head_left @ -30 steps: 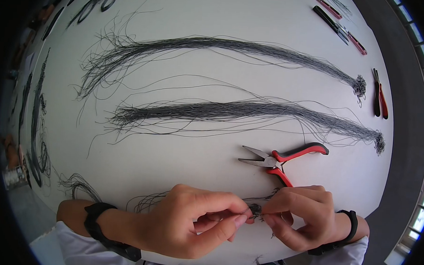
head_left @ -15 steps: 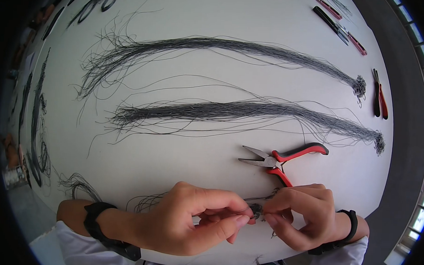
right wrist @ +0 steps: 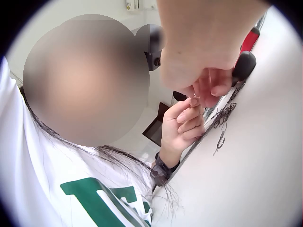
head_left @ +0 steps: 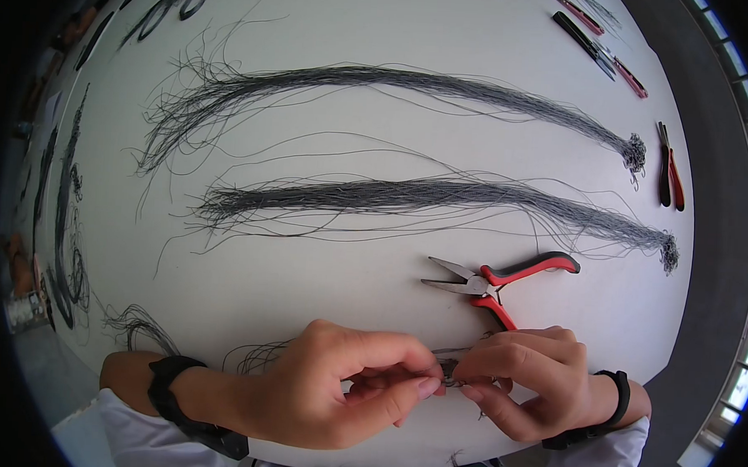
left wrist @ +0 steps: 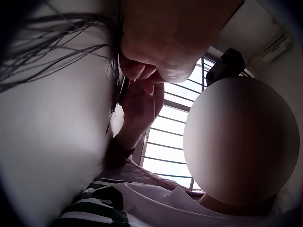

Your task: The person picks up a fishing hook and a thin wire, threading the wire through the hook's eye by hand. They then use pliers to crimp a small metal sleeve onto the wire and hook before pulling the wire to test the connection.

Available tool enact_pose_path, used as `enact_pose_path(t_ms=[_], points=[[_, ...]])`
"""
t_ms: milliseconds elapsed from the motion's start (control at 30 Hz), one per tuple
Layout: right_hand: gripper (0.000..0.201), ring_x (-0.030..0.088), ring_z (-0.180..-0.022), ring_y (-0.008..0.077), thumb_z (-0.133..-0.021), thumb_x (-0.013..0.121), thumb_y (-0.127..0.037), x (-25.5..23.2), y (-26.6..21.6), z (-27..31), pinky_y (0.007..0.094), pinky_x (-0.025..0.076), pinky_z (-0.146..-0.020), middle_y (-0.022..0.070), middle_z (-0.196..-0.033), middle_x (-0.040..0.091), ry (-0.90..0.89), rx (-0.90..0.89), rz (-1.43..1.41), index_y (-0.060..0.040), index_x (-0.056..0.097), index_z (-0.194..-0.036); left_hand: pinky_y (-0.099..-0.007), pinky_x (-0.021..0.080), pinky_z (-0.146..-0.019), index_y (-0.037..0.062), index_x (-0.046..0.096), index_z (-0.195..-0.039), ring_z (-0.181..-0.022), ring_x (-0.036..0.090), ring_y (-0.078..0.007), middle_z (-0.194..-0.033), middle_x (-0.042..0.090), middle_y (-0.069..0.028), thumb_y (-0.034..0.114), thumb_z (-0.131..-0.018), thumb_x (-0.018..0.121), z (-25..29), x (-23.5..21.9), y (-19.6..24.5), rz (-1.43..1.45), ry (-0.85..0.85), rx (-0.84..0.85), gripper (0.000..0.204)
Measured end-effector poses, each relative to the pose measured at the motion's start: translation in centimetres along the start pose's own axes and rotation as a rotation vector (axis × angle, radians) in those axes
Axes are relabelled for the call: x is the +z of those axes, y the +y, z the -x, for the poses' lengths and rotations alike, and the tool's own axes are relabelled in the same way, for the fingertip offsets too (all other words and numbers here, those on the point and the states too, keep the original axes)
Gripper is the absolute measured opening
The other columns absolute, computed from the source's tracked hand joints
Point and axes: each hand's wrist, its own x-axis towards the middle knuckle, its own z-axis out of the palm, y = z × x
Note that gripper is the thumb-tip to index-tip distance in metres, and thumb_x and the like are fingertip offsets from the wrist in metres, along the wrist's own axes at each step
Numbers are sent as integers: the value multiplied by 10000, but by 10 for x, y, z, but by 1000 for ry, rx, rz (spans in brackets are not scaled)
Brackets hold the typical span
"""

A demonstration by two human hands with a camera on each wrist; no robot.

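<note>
At the table's near edge in the head view, my left hand [head_left: 338, 386] pinches a small cluster of dark hooked strands [head_left: 449, 370] between thumb and forefinger. My right hand [head_left: 534, 382] meets it from the right, thumb and forefinger pinched at the same cluster; the exact piece between the tips is too small to tell. Loose dark strands [head_left: 256, 358] run out to the left behind my left hand. In the right wrist view, small hooks [right wrist: 221, 118] hang beside the fingers near the table surface.
Open red-and-black pliers [head_left: 476, 285] lie just beyond my hands. Two long strand bundles [head_left: 376, 192] stretch across the table, each with a knotted right end. Further pliers [head_left: 671, 167] and cutters [head_left: 583, 42] lie at the right, scissors [head_left: 171, 8] at the far left.
My right hand's fingertips have shifted slightly left, closer to my left fingertips, and its fingers have changed position over the cluster. My left hand has barely moved.
</note>
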Motion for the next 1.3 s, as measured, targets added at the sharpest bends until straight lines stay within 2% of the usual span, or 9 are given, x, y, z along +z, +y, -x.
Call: enact_pose_path(t_ms=[133,300,467,633,733,800,1000,1233,1300], points=[[175,536,-473,172,-695,601,46,-3,0,1,264,416,-399,68,-660,568,-27,26,-28,13,587,-867,-200,480,-532,-62,594,-893,-610,603,-90,-714,626,-75,-1,-852,539,0,-1,3,-62,-27,-32,92],[70,556,-470,141,-734,595,30,-6,-1,1,227,434,-415,86,-652,609,-72,76,-76,26,578,-802,-195,475,-512,-61,600,-891,-598,600,-87,-723,631,-76,2,-850,544,0,0,1,-147,-13,48,94],[134,545,-493,103,-718,610,44,0,-4,1,214,399,-392,39,-669,589,78,128,-97,-2,575,-838,-200,476,-514,-64,603,-888,-601,599,-91,-754,638,-88,0,-850,543,0,1,0,-37,21,-3,96],[105,551,-501,96,-723,631,25,1,-3,2,208,398,-388,31,-672,598,67,125,-55,-7,585,-811,-196,470,-507,-62,605,-884,-586,591,-82,-721,636,-80,1,-848,547,0,2,-1,4,46,13,93],[90,545,-486,96,-729,637,17,0,-4,3,210,396,-386,29,-654,606,59,160,-64,-8,599,-807,-182,448,-471,-49,614,-872,-537,574,-60,-671,634,-54,3,-841,561,-1,1,0,-155,51,85,80],[85,540,-477,97,-732,638,15,1,-5,3,210,395,-385,29,-643,609,69,184,-70,-8,606,-807,-179,409,-414,-25,629,-845,-469,540,-45,-631,629,-34,0,-806,604,-1,3,-2,-293,95,198,53],[103,529,-460,106,-732,633,16,2,-4,3,224,394,-382,30,-641,614,54,210,-60,-15,615,-829,-188,366,-367,-5,640,-810,-421,502,-52,-633,632,-42,-15,-733,664,-4,6,-8,-501,208,401,81],[151,522,-459,125,-701,605,45,2,1,1,231,395,-377,40,-642,589,53,107,-59,-11,615,-841,-190,386,-378,-14,639,-812,-430,517,-54,-641,638,-51,-18,-736,663,-4,5,-5,-466,184,346,80],[154,519,-455,126,-697,603,46,2,1,1,232,392,-372,39,-634,581,54,100,-59,-11,614,-841,-188,423,-404,-19,636,-829,-463,556,-62,-646,643,-54,-23,-756,645,-4,5,-5,-445,167,340,74]])
